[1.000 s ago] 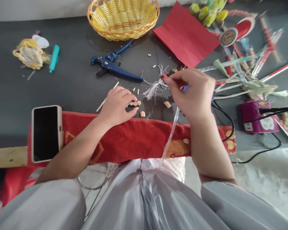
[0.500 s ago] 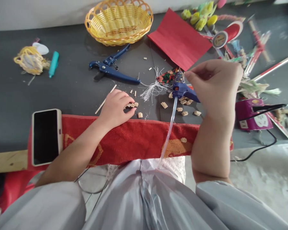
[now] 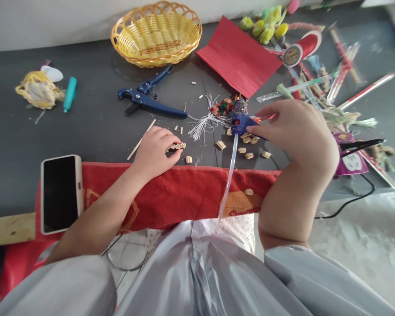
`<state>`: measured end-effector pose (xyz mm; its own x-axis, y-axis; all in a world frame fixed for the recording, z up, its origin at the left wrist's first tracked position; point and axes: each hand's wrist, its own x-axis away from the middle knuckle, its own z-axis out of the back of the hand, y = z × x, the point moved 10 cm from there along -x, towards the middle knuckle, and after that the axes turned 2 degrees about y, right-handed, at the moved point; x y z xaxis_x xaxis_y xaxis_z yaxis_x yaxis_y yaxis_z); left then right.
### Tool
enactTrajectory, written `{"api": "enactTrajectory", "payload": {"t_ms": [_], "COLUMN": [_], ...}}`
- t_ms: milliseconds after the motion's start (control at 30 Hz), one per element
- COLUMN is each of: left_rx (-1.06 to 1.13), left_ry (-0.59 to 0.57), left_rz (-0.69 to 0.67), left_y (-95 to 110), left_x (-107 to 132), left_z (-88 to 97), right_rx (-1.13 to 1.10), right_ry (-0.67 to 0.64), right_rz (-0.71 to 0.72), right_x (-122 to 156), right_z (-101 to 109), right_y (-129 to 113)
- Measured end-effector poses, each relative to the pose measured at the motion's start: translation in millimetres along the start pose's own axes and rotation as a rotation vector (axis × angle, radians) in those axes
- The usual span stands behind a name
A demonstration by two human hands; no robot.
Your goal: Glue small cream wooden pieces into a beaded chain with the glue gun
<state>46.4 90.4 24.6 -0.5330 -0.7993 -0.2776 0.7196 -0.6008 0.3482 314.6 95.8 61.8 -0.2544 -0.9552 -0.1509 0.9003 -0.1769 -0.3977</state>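
Observation:
My left hand rests by the towel's edge, thumb and forefinger closed on a small curved strip of short wooden stick pieces. Further right, a blue hot glue gun lies on the table, a long clear glue stick sticking out of its back towards me. The fingers and thumb of my right hand are at the gun's body and handle; part of the handle is hidden beneath them. Small glued clusters of stick pieces lie around the gun. A thin stick lies beside my left hand.
A blue cutter lies open near white threads. Behind are a yellow basket and red paper. A phone sits on the red towel. On the right are a thread spool and a purple power socket.
My right hand has come down from the gun's nozzle end to its body and handle, its pinch loosened. My left hand keeps its hold on the strip. The whole view has shifted slightly.

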Motion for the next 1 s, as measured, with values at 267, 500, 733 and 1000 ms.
{"api": "enactTrajectory", "payload": {"t_ms": [267,500,733,1000], "left_rx": [0.000,0.003,0.007,0.005], "left_ry": [0.021,0.011,-0.013,-0.007], "left_rz": [-0.026,-0.027,-0.009,0.000], "left_y": [0.4,0.6,0.7,-0.8], "left_x": [0.1,-0.2,-1.1,-0.6], "left_z": [0.0,0.6,0.7,0.5], "right_rx": [0.312,0.265,0.187,0.103], "right_ry": [-0.250,-0.327,-0.276,-0.124], "right_rz": [-0.055,-0.043,-0.063,-0.136], "right_x": [9.3,9.8,10.5,2.8], "right_z": [-11.8,-21.6,-11.5,1.5], "right_y": [-2.8,-7.7,-8.6,-6.0]}}
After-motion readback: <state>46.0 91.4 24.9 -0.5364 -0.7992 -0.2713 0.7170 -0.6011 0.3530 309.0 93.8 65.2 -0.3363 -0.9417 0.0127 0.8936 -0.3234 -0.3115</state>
